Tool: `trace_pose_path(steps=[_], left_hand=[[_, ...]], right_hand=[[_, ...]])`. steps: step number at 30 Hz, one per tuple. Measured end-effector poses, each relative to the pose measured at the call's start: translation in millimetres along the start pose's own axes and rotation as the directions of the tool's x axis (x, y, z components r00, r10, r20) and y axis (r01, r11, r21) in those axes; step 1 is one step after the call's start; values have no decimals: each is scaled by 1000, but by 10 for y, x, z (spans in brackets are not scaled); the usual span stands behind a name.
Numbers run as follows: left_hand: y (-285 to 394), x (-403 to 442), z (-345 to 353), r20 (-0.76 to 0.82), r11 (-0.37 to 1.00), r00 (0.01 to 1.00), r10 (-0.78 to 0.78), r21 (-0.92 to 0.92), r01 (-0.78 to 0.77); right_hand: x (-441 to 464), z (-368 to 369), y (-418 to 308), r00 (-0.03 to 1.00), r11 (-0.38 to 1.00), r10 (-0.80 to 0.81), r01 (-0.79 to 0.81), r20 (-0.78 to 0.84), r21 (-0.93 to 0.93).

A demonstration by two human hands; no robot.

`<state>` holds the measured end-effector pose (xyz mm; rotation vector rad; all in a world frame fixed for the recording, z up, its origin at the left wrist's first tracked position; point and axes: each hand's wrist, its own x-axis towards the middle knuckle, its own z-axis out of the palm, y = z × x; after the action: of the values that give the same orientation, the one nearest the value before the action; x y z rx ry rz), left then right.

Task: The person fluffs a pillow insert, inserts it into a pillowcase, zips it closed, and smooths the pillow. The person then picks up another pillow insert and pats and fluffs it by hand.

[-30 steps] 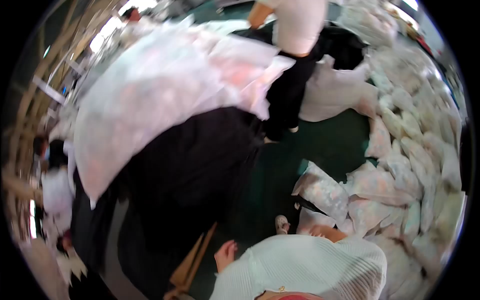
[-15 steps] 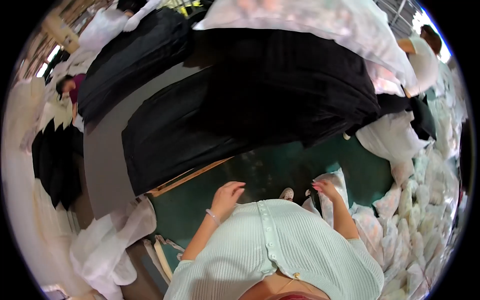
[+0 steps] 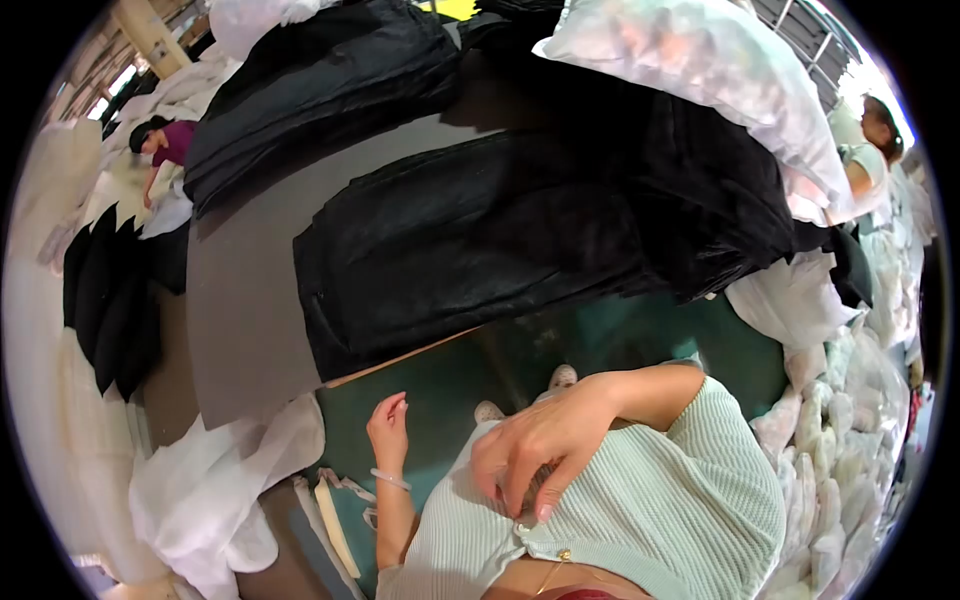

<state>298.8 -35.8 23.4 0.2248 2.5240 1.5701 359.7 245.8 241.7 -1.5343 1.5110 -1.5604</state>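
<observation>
My right hand (image 3: 555, 445) is in front of my chest, over the buttoned front of my pale green knit cardigan (image 3: 680, 490). Its fingers are bent and there is a gap between thumb and forefinger; I see nothing held. Whether the fingertips touch the fabric, I cannot tell. My left hand (image 3: 388, 425), with a pale bracelet on the wrist, is low at my left side, its fingers loosely bent with no object visible. Beyond both hands, a stack of folded black fabric (image 3: 470, 240) lies on a grey-topped table (image 3: 245, 300).
Another black stack (image 3: 320, 90) lies farther back. A plump white pillow-like bag (image 3: 700, 60) rests at the far right. White bags (image 3: 830, 480) are heaped on the right, white cloth (image 3: 200, 490) at left. Two people (image 3: 175, 140) (image 3: 870, 160) are at the sides.
My right hand has swung in from my right side to my chest. My left hand has dropped lower and left. The view has shifted, and the black stack appears farther right.
</observation>
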Motion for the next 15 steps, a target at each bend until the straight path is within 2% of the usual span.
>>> trace_pose_path(steps=[2, 6, 8, 10, 12, 13, 14, 15], left_hand=[[-112, 19, 33, 11, 1000, 1000, -19, -17, 19], [-6, 134, 160, 54, 994, 996, -73, -78, 77], [141, 202, 229, 95, 994, 994, -57, -84, 65], [232, 347, 305, 144, 994, 989, -37, -100, 51], [334, 542, 446, 252, 995, 968, 25, -104, 1], [441, 622, 527, 357, 998, 933, 45, -64, -24], [574, 667, 640, 397, 997, 915, 68, -67, -45], [658, 704, 703, 426, 996, 901, 84, -73, -59]], right_hand=[[-4, 10, 61, 997, 1000, -1, -1, -76, -25], [-84, -33, 12, 996, 999, 41, -40, -78, 4], [-198, -84, -28, 999, 999, 37, -37, 22, 3], [-282, 25, -75, 987, 993, 23, -41, -161, -107], [-391, 154, -77, 920, 975, -15, -74, -393, -211], [-426, 245, -45, 909, 971, -2, -99, -417, -219], [-483, 357, -15, 897, 969, 12, -120, -441, -217], [-528, 445, -15, 846, 967, -3, -133, -533, -217]])
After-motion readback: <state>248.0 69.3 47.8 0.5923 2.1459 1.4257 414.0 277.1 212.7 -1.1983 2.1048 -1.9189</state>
